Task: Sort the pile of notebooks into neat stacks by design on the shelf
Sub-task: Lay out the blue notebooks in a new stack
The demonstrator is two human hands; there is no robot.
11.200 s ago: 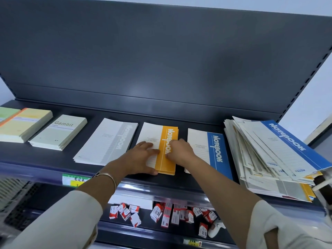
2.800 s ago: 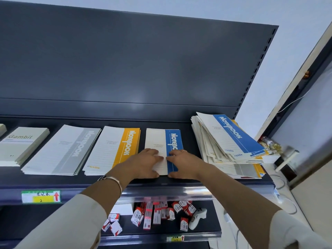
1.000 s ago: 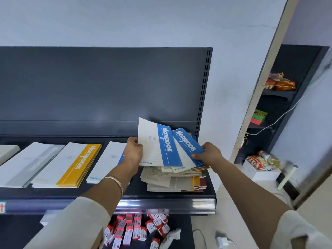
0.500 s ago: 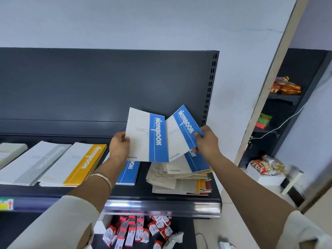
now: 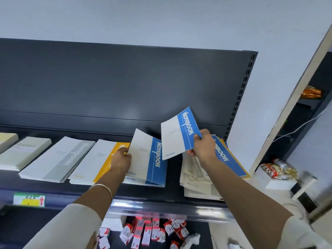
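One blue notebook (image 5: 143, 155) is pinched in the left hand (image 5: 121, 159), over the blue stack (image 5: 154, 183) beneath its fingers (matching design). A second notebook (image 5: 177, 135) is gripped in the right hand (image 5: 203, 146), above the pile (image 5: 195, 178).

The leftmost cream notebook (image 5: 7, 141) is cut by the picture's edge. The right forearm (image 5: 233, 186) covers part of the unsorted pile (image 5: 194, 178). The shelf label (image 5: 28, 200) is too blurred to read.

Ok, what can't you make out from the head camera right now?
Head view only:
Unsorted pile: lower covers hidden by the right hand and its forearm.
Blue stack: largely covered by the notebook the left hand holds.
Leftmost stack: cut off by the left edge.
Shelf label: print blurred.
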